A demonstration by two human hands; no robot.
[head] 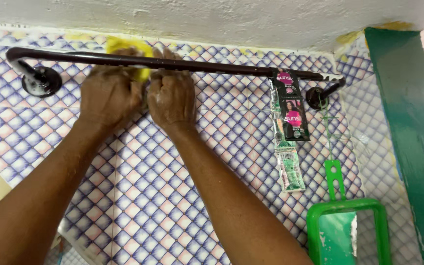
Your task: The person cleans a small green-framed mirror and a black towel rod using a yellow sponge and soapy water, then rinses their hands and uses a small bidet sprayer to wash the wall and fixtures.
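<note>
Two hands up at one dark rail (222,66) on the tiled wall (138,186). Left hand (108,95) curled around one yellow sponge (126,49), pressing it on the rail. Right hand (172,95) clenched just beside it, touching the rail; can't tell if it grips anything. Two rail mounts (40,81). Two sachet strips hang off the rail: one black (290,110), one green (290,169). One green-framed mirror (347,221) hangs below right.

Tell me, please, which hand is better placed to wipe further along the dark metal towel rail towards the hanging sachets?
Probably the left hand: it holds the yellow sponge against the dark metal towel rail. The right hand is nearer the black and green sachets, but shows no cloth of its own.
</note>
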